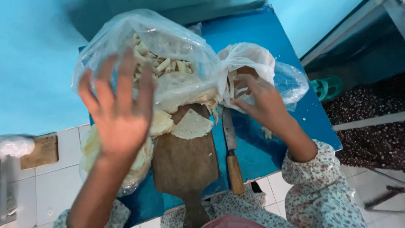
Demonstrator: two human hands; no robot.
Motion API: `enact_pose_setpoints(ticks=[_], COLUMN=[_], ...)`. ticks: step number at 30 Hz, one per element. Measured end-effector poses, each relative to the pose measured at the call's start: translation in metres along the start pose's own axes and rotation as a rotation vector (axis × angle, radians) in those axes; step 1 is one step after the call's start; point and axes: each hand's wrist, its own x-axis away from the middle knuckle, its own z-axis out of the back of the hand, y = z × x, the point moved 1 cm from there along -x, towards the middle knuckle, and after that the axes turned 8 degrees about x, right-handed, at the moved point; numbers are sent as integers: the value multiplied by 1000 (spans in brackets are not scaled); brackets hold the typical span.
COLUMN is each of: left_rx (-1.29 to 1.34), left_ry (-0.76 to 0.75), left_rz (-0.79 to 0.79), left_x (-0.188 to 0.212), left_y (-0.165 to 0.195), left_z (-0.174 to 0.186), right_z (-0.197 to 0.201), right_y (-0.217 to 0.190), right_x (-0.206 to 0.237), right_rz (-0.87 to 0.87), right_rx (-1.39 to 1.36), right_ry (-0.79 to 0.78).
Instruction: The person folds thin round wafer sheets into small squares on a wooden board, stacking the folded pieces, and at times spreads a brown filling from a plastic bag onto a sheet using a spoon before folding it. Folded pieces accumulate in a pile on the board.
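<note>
My left hand is raised with its fingers spread, holding nothing, in front of a large clear plastic bag full of pale cut strips. My right hand grips the edge of a smaller white plastic bag beside it. A brown wooden cutting board lies on the blue table below the bags, with round flat pale wafers on its top end. A knife with a wooden handle rests just right of the board.
Another bag of round wafers sits under my left forearm at the table's left edge. A white tiled floor with a small wooden block lies to the left. A green sandal and patterned cloth are at right.
</note>
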Motion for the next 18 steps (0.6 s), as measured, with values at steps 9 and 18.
enact_pose_setpoints(ticks=[9,18], left_rx=[397,154], left_ry=[-224,-515], left_rz=[127,206], left_x=[64,96], left_y=[76,94], left_z=[-29,-62], right_z=[-21,-26], right_y=[15,21], right_x=[0,-7], right_rz=[-111,-73], right_rx=[-102,67], right_ry=[0,295])
